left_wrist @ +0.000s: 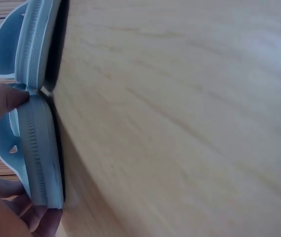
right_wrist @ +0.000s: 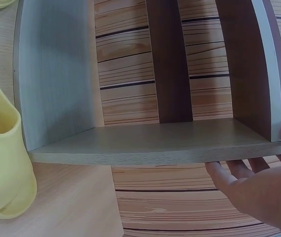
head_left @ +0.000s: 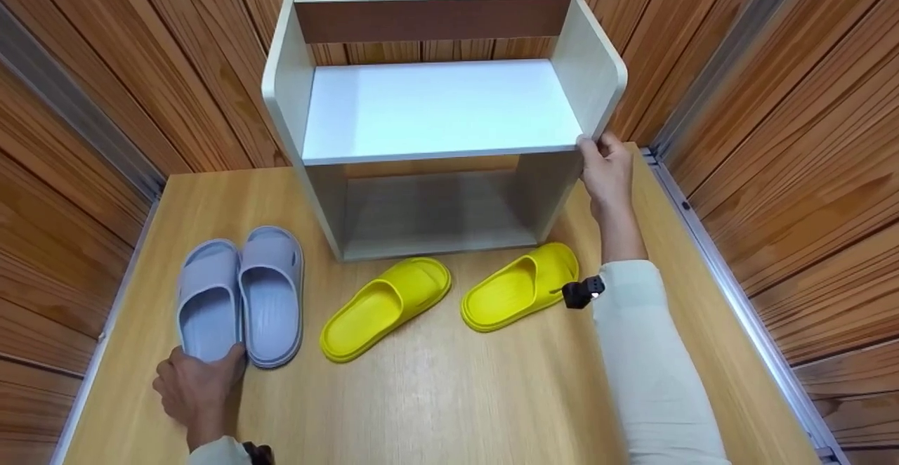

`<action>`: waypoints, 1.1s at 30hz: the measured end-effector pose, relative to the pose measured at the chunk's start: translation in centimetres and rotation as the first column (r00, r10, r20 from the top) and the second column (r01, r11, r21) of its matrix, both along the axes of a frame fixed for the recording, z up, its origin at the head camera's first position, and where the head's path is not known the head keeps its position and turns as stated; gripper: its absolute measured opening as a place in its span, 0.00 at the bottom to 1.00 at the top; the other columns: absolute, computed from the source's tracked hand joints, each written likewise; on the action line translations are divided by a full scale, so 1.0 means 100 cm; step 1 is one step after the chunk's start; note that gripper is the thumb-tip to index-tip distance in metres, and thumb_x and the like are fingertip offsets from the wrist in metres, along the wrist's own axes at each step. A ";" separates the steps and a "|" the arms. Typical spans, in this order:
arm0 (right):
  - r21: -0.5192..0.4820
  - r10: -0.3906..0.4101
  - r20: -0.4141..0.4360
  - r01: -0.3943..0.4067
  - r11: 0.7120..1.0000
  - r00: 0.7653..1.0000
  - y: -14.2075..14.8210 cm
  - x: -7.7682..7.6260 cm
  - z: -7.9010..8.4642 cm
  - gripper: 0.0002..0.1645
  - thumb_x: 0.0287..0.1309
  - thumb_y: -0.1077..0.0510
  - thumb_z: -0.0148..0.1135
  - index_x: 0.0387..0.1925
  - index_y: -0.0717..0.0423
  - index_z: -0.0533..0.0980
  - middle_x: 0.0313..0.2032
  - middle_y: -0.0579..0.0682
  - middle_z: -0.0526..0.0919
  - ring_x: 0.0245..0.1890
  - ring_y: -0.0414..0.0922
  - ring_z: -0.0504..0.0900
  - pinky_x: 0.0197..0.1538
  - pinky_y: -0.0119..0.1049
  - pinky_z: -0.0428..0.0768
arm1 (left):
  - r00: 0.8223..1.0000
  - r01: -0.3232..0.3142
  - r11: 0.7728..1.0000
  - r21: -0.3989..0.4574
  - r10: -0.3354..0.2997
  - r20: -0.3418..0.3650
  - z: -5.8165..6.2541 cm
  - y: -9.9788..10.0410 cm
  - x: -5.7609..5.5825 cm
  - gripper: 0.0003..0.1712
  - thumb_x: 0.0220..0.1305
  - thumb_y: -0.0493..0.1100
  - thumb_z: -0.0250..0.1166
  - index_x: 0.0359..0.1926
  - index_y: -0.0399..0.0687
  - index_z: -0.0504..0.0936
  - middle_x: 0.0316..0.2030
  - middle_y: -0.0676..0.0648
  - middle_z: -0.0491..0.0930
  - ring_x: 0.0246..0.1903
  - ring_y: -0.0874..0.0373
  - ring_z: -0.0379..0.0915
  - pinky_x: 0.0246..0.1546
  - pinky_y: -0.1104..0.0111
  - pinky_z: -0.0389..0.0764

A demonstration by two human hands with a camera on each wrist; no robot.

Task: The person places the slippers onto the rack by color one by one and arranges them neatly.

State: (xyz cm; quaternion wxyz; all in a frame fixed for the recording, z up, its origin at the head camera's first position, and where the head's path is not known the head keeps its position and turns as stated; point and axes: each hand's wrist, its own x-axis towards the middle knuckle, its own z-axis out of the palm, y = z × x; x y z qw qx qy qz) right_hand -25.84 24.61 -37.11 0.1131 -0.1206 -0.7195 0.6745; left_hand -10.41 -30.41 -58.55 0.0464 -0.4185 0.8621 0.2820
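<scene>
At the left of the head view, my left hand (head_left: 200,388) grips the heel end of the outer grey slipper (head_left: 208,310). Thumb and fingers hold opposite sides of its thick sole (left_wrist: 41,153) in the left wrist view. Close against it lies the other grey slipper (head_left: 272,317), toe pointing to the back wall. My right hand (head_left: 609,177) holds the right side panel (head_left: 590,75) of a small shelf unit, thumb at the front edge by the middle board (head_left: 435,110). In the right wrist view its fingers (right_wrist: 221,177) lie along the panel's outer face.
Two yellow slippers, one at centre (head_left: 386,308) and one on the right (head_left: 520,286), lie angled before the shelf unit's lower compartment (head_left: 439,205). Wood-patterned walls (head_left: 808,135) with metal edge strips (head_left: 737,296) enclose the wooden floor (head_left: 435,409) at the back and both sides.
</scene>
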 end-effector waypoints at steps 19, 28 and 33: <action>-0.013 0.008 -0.017 -0.008 1.000 1.000 0.002 0.001 0.000 0.28 0.74 0.55 0.52 0.71 0.56 0.68 0.69 0.57 0.68 0.64 0.53 0.69 0.67 0.53 0.69 | 0.914 0.045 0.974 -0.220 -0.129 -0.384 0.033 0.014 0.010 0.58 0.49 0.56 0.78 0.71 0.28 0.60 0.60 0.25 0.66 0.57 0.30 0.61 0.53 0.38 0.69; -0.029 0.007 -0.026 -0.008 1.000 1.000 0.002 0.001 0.001 0.27 0.73 0.56 0.53 0.70 0.56 0.70 0.69 0.58 0.69 0.63 0.53 0.69 0.67 0.52 0.70 | 0.780 0.067 0.939 -0.337 -0.260 -0.569 0.055 0.021 0.015 0.56 0.41 0.50 0.82 0.67 0.29 0.66 0.59 0.27 0.69 0.54 0.31 0.65 0.49 0.38 0.71; -0.032 0.004 -0.038 -0.006 0.999 0.999 0.002 0.000 0.000 0.27 0.73 0.57 0.53 0.70 0.58 0.70 0.68 0.59 0.69 0.64 0.53 0.69 0.66 0.53 0.70 | 0.689 0.081 0.906 -0.415 -0.352 -0.633 0.064 0.022 0.018 0.53 0.39 0.49 0.81 0.64 0.27 0.69 0.57 0.26 0.71 0.53 0.31 0.66 0.48 0.38 0.71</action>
